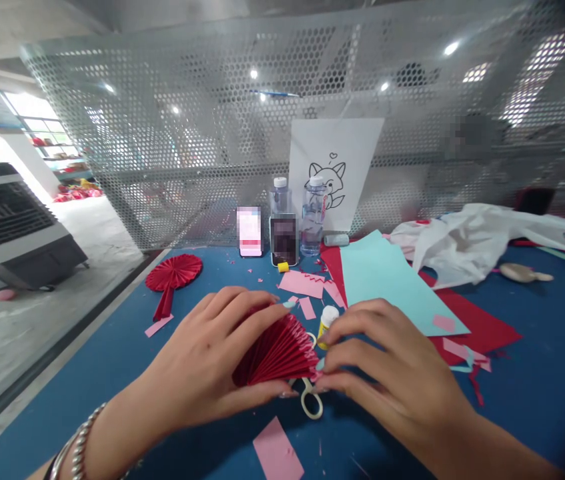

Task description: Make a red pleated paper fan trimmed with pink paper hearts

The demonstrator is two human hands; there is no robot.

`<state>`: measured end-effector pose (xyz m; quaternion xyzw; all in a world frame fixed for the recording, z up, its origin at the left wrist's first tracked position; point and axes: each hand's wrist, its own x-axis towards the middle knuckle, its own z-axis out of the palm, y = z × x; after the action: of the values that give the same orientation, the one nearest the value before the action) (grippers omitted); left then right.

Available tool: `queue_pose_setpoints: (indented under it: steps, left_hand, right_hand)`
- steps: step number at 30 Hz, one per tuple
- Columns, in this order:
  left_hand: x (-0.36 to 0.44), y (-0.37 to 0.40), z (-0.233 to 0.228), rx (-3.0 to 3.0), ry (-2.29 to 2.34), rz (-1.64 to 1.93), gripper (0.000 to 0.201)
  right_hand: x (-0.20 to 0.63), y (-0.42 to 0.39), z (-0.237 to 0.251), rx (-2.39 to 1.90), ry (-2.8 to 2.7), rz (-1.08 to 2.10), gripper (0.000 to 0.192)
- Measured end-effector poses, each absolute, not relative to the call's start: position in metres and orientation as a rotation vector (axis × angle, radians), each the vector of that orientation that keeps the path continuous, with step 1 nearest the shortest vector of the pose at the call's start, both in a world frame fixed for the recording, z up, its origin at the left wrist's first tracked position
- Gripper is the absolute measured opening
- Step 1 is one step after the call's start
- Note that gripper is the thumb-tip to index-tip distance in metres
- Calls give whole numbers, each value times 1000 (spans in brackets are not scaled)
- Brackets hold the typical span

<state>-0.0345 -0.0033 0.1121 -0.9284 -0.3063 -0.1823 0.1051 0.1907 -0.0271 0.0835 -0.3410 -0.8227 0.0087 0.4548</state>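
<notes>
Red fan [279,357] is being worked along its pink edge [307,342] between 2 hands.
Left hand [212,353] is grasping the pleats, thumb along the near side; right hand [392,367] is pinching the edge's right end, above scissors [307,387] on the table [212,450]. Edge-fixing seems to be the step; the next move is probably calling for steady pleats and gentle fingertip pressure.
</notes>
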Motion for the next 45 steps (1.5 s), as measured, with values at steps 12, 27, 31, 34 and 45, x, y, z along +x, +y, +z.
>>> queue_pose_setpoints:
  steps: [12, 27, 31, 34, 45]
  left_hand:
    - [-33, -4, 114, -2823, -977, -596, 57]
    - [-34, -10, 115, -3044, -1228, -723, 57]
    - [-34, -11, 115, -3143, -1271, -779, 54]
    - [-33, -12, 114, -3166, -1282, -810, 52]
    - [-31, -12, 115, -3214, -1295, -851, 51]
  right_hand:
    - [196, -27, 90, -866, -2101, 9, 11]
    - [200, -33, 99, -765, -2109, -193, 20]
    - [201, -33, 98, -717, -2099, -252, 24]
    - [200, -33, 97, -697, -2134, -243, 23]
    - [197, -34, 95, -719, -2089, -134, 18]
